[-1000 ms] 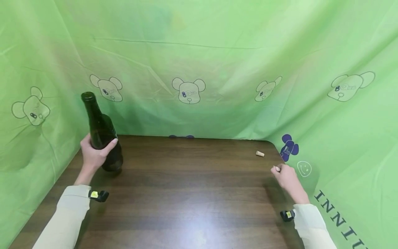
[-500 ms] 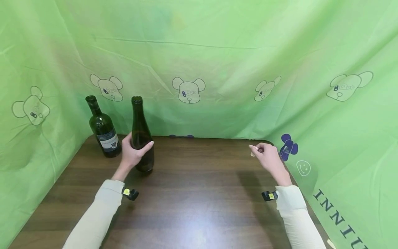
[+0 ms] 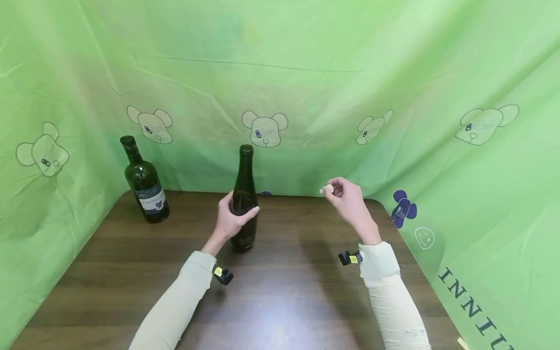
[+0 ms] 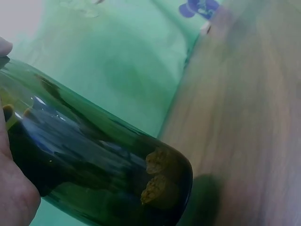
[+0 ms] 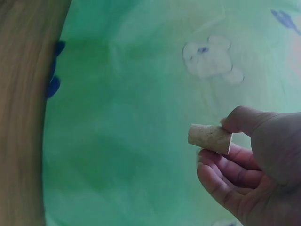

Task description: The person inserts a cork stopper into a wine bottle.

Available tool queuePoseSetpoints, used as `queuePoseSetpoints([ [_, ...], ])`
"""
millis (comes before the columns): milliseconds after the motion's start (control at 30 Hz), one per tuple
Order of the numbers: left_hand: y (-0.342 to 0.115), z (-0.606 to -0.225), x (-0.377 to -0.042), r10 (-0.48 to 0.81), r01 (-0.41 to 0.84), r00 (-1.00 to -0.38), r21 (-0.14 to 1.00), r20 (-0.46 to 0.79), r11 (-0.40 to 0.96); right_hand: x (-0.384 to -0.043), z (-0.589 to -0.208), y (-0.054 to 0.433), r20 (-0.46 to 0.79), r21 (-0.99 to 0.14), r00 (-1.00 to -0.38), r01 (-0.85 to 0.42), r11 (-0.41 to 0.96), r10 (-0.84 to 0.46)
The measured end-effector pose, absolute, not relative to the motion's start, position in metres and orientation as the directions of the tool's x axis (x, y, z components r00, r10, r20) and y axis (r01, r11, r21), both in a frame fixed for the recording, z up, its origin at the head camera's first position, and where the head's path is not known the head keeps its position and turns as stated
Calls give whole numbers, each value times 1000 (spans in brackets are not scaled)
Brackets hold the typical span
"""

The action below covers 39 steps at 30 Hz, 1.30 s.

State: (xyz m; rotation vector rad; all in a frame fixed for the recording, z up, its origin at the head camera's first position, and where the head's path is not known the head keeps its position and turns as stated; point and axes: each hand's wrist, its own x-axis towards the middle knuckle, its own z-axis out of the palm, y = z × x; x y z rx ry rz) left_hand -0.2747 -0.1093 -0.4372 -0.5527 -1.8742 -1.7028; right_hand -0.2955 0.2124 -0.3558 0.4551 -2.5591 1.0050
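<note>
So the left hand [image 3: 229, 220] has its fingers clamped round the body of a dark green wine bottle [image 3: 245, 187], thumb across the near side. The bottle's about upright, open neck rising above those fingers and base below them; can't tell if the base touches the wooden table [image 3: 284, 272]. From the left wrist you can see two brownish lumps through the glass near the bottom, no idea what they are.

The right hand [image 3: 350, 201] pinches a cork [image 5: 210, 138] between thumb and fingers. It pokes out past the fingertips toward the bottle, well apart from it. Beyond the right fingers is just green cloth [image 3: 280, 87] with bear-face prints.

There's also a labelled wine bottle [image 3: 148, 187] standing on the table, out to the left of the left hand's fingers, not touching them.
</note>
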Motion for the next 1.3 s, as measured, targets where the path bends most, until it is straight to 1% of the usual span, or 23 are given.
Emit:
queuePoseSetpoints([
  [133,-91,-443,-275,-25,606,-791,787,612,112,-298,-347,190,504,-570,-839,-500,652,-203],
  [233,-79,-447,-275,-12,598,-798,795,602,105,-298,-343,174,565,-529,-790,-567,631,-237],
  [467,-59,-453,-277,-19,559,-827,825,562,87,-298,-329,149,661,-463,-697,-671,579,-280],
  [667,-52,-457,-285,-41,578,-811,810,584,98,-302,-311,139,739,-421,-619,-733,534,-266],
  [800,-51,-459,-293,-31,603,-793,791,608,106,-304,-298,134,768,-396,-580,-763,511,-272],
  [933,-52,-461,-300,-1,633,-771,767,637,109,-304,-283,128,770,-389,-565,-784,484,-297],
  [1167,-50,-466,-304,8,651,-756,750,655,116,-304,-263,119,745,-438,-599,-772,461,-294],
  [1300,-49,-466,-303,4,657,-750,746,661,110,-303,-255,116,725,-417,-589,-788,453,-357],
])
